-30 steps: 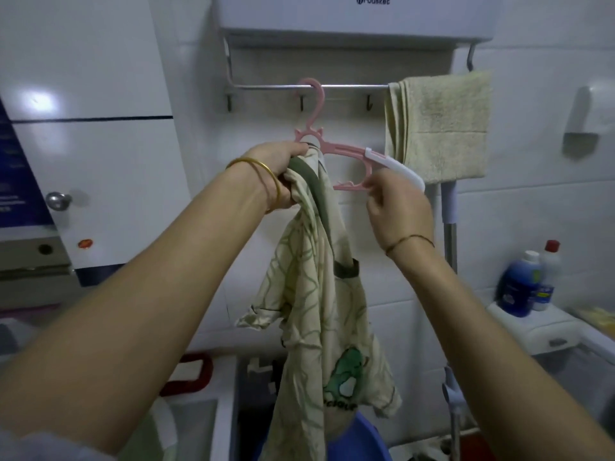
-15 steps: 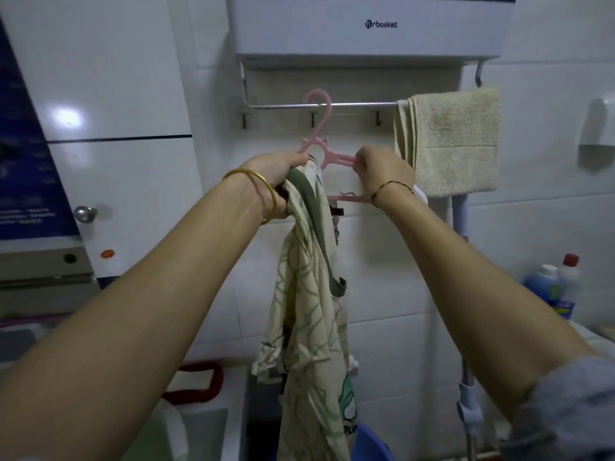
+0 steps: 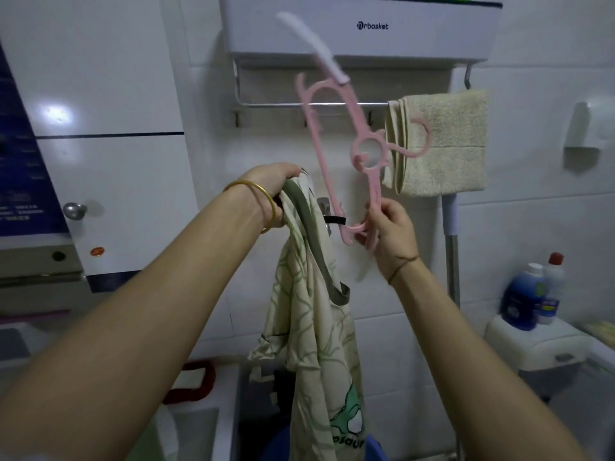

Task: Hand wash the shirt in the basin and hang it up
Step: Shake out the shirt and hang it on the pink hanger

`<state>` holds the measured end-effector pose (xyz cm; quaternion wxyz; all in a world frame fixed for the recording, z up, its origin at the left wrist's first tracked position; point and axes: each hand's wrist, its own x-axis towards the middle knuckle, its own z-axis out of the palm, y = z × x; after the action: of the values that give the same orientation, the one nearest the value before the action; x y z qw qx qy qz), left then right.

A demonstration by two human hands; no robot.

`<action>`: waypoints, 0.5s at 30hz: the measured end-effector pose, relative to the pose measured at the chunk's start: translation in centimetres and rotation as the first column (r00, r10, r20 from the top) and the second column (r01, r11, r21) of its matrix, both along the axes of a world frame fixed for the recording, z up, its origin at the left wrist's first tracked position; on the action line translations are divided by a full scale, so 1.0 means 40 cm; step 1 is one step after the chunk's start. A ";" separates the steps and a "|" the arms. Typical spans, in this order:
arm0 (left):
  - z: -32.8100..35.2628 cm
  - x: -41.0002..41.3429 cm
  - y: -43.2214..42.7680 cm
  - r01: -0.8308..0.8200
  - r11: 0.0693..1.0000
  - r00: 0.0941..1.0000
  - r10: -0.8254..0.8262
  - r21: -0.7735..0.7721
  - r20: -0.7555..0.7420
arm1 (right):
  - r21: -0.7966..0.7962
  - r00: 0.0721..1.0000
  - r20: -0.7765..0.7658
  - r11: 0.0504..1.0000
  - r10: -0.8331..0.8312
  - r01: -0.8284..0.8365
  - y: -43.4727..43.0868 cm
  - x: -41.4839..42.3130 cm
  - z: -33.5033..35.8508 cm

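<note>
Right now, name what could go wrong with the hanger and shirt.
The hanger is pinched by one end in the right hand; it may twist loose. Its hook sits in front of the towel and could snag it. The shirt, bunched in the left hand, may slip.

White glossy tiles cover the wall (image 3: 532, 227), where a white storage box (image 3: 366, 31) hangs above a metal rail (image 3: 266, 104) with a folded beige towel (image 3: 449, 144) draped over its right end. At the left, a white cabinet door (image 3: 109, 194) with a round metal knob (image 3: 74, 210) reflects a soft patch of light. Low at the right, a blue bottle (image 3: 519, 301) and a red-capped bottle (image 3: 554, 287) stand side by side on a white ledge (image 3: 532, 344).
</note>
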<state>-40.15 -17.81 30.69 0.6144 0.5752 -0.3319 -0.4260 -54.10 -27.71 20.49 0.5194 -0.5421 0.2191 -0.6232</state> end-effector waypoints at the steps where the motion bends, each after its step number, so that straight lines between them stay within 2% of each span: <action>1: -0.005 -0.004 -0.001 -0.008 1.000 1.000 0.008 0.006 0.012 | 0.060 0.993 0.107 0.997 0.043 -0.049 0.006 -0.001 -0.017; 3: -0.014 -0.008 -0.004 -0.025 1.000 0.999 0.025 0.014 0.032 | 0.161 0.939 0.328 0.973 0.106 -0.166 0.014 -0.002 -0.039; 5: -0.022 -0.010 -0.006 -0.022 0.999 0.999 0.021 0.023 0.043 | 0.228 0.843 0.517 0.925 0.150 -0.304 0.023 -0.002 -0.047; 7: -0.029 -0.009 -0.007 -0.007 0.999 0.999 0.006 0.034 0.047 | 0.238 0.761 0.623 0.883 0.181 -0.405 0.034 0.009 -0.049; 11: -0.030 -0.018 -0.005 0.059 0.998 0.998 -0.059 0.030 -0.005 | 0.218 0.782 0.596 0.901 0.182 -0.376 0.049 0.057 -0.063; 13: -0.028 -0.018 -0.004 0.079 0.997 0.997 -0.078 0.022 -0.013 | 0.175 0.793 0.560 0.902 0.239 -0.395 0.050 0.076 -0.079; 15: -0.023 -0.007 -0.007 0.075 0.997 0.997 -0.075 0.000 -0.021 | 0.129 0.849 0.433 0.912 0.303 -0.391 0.051 0.083 -0.106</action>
<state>-40.43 -18.10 29.75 0.6012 0.5581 -0.3468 -0.4548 -50.76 -25.69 16.26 0.7122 -0.3741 0.0703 -0.5897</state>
